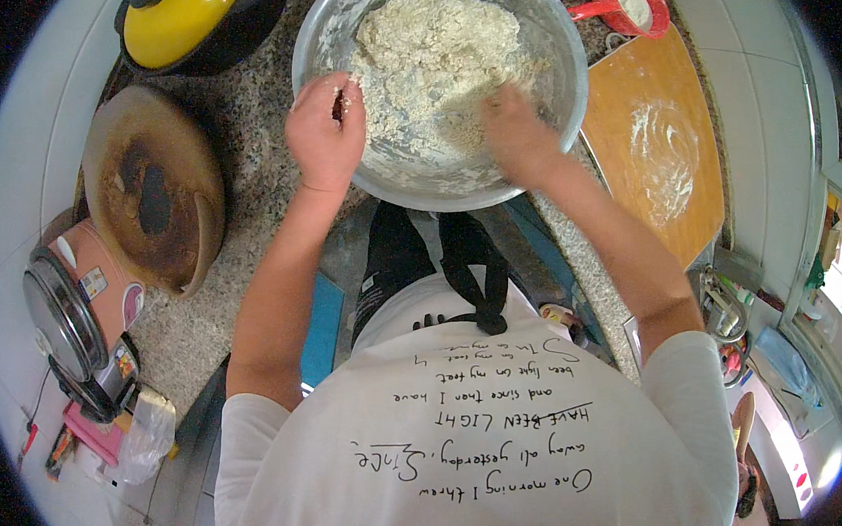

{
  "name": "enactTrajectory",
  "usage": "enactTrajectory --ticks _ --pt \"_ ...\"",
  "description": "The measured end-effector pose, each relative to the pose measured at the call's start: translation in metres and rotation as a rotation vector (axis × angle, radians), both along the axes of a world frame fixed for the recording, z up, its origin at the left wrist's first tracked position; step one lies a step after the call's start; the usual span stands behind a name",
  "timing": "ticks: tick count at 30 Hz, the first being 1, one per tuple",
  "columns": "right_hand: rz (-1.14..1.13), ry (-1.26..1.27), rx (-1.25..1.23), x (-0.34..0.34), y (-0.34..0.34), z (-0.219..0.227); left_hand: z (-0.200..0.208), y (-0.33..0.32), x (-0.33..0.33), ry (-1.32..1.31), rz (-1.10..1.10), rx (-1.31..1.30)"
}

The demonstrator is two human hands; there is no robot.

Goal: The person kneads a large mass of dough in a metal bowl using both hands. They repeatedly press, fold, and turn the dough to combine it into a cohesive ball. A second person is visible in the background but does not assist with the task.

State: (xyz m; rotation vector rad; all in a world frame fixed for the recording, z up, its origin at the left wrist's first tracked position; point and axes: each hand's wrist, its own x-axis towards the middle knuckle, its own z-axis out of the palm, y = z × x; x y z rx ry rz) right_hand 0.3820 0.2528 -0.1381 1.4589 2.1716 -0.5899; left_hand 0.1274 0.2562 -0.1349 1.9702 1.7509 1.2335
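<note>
A wide metal bowl (432,198) holds a lumpy, pale mass of floury dough (434,42), with loose crumbs along its near side. Over the bowl's left rim lies my left hand (326,127), its fingers curled closed around the edge and dough stuck to the fingertips. Inside the bowl, at the right, my right hand (518,132) touches the crumbs beside the dough. Motion smears its fingers, so their grip is unclear. Flour paste coats the bowl's inner wall.
Right of the bowl lies a wooden board (641,132) dusted with flour; a red scoop (639,8) with white powder sits beyond it. At left are a black pot with a yellow lid (186,8) and a round, brown-stained pan (156,189) on the speckled counter (246,137).
</note>
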Motion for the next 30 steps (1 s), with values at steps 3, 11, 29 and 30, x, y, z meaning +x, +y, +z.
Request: enactTrajectory --ticks 3,11,29,30 --pt "-0.144 0.325 -0.073 -0.077 -0.035 0.001 0.004 -0.002 -0.001 0.029 0.046 -0.011" --pt "0.182 0.751 0.217 -0.109 -0.027 -0.011 0.006 -0.006 0.003 0.022 0.086 -0.015" --pt "0.055 0.595 0.321 -0.079 0.006 -0.010 0.009 -0.001 -0.020 -0.046 0.058 -0.016" --pt "0.023 0.557 0.298 -0.085 0.008 -0.019 0.008 -0.002 -0.021 -0.048 0.053 -0.009"
